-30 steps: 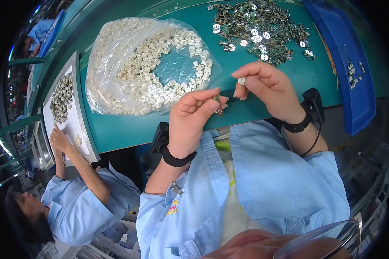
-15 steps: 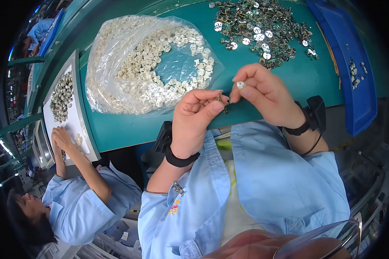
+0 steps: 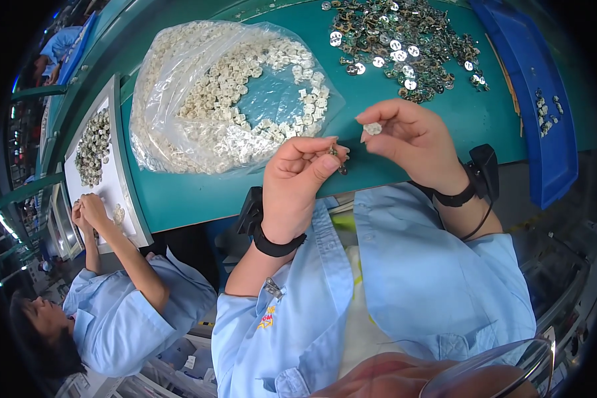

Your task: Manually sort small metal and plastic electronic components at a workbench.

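My left hand is closed in a pinch on a small dark metal part, which pokes out past the thumb and fingertips. To its right, my right hand grips a small white plastic piece between thumb and fingers. The two hands are a little apart, above the near edge of the green tabletop. Beyond my left hand lies an open clear plastic bag full of white plastic pieces. A heap of dark and shiny round metal parts spreads beyond my right hand.
At the right stands a blue tray with a few small parts; a thin wooden stick lies beside it. Left of me, a co-worker handles parts over a white tray holding a pile of small pieces.
My hands have drawn slightly apart. The white piece has turned in my right fingers and now shows a rounder face. My left hand keeps its pinch.
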A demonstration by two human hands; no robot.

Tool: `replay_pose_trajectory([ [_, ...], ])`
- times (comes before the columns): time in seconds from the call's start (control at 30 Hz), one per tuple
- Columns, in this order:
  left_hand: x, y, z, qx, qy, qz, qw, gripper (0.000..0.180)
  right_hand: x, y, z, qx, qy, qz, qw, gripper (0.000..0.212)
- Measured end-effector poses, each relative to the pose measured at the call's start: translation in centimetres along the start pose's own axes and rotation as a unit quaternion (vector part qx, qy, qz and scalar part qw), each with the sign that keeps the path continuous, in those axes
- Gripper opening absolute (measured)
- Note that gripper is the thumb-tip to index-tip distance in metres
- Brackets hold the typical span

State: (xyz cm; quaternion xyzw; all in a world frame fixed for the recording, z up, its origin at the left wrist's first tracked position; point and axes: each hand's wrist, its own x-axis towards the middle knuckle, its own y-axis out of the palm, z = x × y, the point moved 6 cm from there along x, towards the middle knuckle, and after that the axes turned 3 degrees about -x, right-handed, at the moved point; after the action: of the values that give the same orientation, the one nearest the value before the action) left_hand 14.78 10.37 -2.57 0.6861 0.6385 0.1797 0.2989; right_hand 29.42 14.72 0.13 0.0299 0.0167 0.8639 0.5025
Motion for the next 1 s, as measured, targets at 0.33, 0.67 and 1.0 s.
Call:
replay_pose_trajectory([
  [0.33,-0.3,-0.5,0.1,-0.008,0.011,0.008,1.0,0.019,-0.3,1.2,1.3,-0.144,-0.068,-0.013,0.987,0.018],
  [0.67,-0.6,-0.4,-0.9,0.043,0.108,0.023,0.993,0.018,0.2,3.0,0.7,-0.08,-0.105,0.012,0.991,0.016],
  [1.0,-0.7,-0.4,-1.7,0.201,0.162,0.016,0.966,0.013,-0.1,3.5,1.8,-0.244,-0.304,-0.022,0.921,0.019],
])
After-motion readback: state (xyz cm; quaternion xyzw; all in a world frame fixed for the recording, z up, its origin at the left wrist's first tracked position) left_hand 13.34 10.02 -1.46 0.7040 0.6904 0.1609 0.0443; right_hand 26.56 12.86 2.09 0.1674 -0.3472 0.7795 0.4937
